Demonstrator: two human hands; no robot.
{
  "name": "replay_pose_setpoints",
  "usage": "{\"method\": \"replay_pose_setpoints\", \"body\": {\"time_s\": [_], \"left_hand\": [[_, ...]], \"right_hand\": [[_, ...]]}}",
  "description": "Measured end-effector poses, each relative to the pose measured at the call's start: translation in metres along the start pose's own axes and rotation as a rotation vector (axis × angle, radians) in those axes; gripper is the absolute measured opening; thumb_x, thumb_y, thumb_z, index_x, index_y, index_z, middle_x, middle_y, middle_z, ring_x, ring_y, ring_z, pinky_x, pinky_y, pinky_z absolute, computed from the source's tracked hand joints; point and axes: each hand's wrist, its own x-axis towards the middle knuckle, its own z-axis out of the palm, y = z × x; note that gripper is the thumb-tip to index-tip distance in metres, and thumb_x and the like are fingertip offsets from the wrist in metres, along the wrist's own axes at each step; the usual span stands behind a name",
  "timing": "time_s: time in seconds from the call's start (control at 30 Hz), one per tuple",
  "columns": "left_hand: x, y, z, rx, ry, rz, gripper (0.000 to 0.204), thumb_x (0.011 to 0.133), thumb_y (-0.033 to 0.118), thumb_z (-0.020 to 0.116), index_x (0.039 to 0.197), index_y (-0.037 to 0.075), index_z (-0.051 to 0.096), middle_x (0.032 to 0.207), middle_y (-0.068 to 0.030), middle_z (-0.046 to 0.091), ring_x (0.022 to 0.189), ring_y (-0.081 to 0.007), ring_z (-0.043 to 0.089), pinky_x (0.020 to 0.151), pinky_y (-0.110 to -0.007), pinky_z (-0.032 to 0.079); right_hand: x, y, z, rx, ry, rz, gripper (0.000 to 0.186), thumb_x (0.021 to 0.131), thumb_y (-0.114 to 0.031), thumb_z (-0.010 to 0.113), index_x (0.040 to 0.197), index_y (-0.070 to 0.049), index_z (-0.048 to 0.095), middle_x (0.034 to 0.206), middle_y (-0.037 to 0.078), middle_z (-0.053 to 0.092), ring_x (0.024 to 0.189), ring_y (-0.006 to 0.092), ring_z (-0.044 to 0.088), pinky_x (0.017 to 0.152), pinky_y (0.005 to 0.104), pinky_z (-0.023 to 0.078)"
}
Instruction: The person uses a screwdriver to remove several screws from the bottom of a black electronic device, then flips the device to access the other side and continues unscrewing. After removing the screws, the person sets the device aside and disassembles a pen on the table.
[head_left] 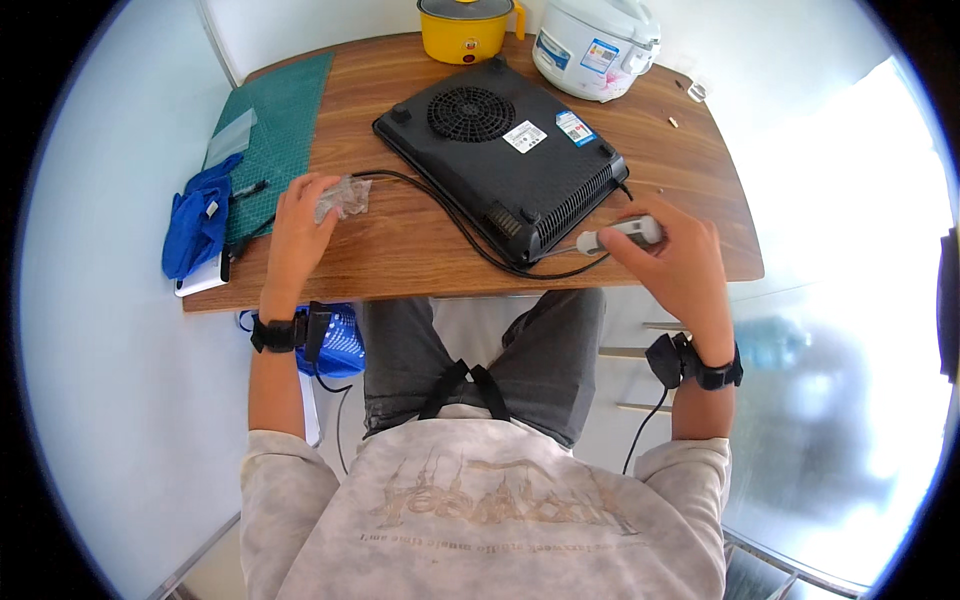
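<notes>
A black induction cooker (470, 155) lies upside down on the table, its round fan grille and stickers facing up. My right hand (675, 255) is closed round the grey and white handle of a screwdriver (592, 241). Its shaft points left to the cooker's near corner; whether the tip touches is too small to tell. My left hand (300, 225) is at the table's left part, fingers closed on a crumpled clear plastic bag (345, 198). A black power cord (435, 192) runs from beside the bag along the cooker's near-left edge.
Behind the cooker stand a yellow electric pot (462, 38) and a white rice cooker (597, 50). At left, a green cutting mat (272, 120) lies under a blue cloth bag (203, 220). Small loose bits (673, 123) and a clear plastic piece (697, 92) lie at the right.
</notes>
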Motion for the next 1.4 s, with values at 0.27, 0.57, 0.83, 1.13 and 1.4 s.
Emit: {"method": "replay_pose_setpoints", "body": {"time_s": [0.27,0.57,0.83,1.13,1.4], "left_hand": [[-0.011,-0.005,0.008,0.118,-0.103,0.022,0.027,0.092,0.014,0.069,0.118,0.01,0.064,0.117,-0.0142,0.066,0.11,-0.0363,0.062,0.091,-0.045,0.051],[0.011,0.039,-0.011,-0.332,-0.046,-0.11,0.013,0.106,0.018,0.055,0.108,0.006,0.059,0.101,-0.0112,0.066,0.09,-0.0221,0.065,0.082,-0.033,0.052],[0.022,0.13,0.022,-1.28,-0.402,-0.321,0.011,0.108,0.018,0.051,0.117,0.01,0.052,0.108,-0.0017,0.062,0.099,-0.0113,0.063,0.085,-0.031,0.055],[0.013,0.167,0.056,-1.451,-0.604,-0.368,0.012,0.11,0.018,0.049,0.115,0.008,0.052,0.109,-0.0026,0.059,0.104,-0.011,0.062,0.088,-0.032,0.057],[0.013,0.182,0.055,-1.25,-0.746,-0.29,0.039,0.109,0.03,0.053,0.138,0.003,0.051,0.122,-0.0103,0.068,0.102,-0.0135,0.067,0.087,-0.029,0.057]], "right_hand": [[-0.028,0.036,-0.02,0.256,0.344,0.088,0.028,0.087,-0.022,0.082,0.104,-0.003,0.071,0.084,0.008,0.067,0.068,0.0103,0.058,0.062,0.0263,0.05],[-0.037,0.044,0.002,0.073,0.388,-0.163,0.015,0.084,-0.005,0.073,0.095,-0.001,0.063,0.09,0.012,0.063,0.077,0.0305,0.063,0.069,0.0349,0.05],[-0.015,0.029,0.059,0.344,-0.047,-0.05,0.031,0.089,-0.021,0.075,0.114,-0.006,0.065,0.088,0.014,0.071,0.083,0.0359,0.068,0.072,0.0415,0.052],[-0.009,0.04,0.083,0.442,-0.18,-0.02,0.031,0.087,-0.027,0.077,0.105,-0.002,0.07,0.084,0.015,0.072,0.077,0.0328,0.068,0.071,0.0394,0.053],[-0.011,0.059,0.092,0.407,-0.165,0.054,0.023,0.083,-0.019,0.075,0.095,0.0,0.07,0.076,0.009,0.068,0.068,0.0191,0.062,0.07,0.0329,0.052]]}}
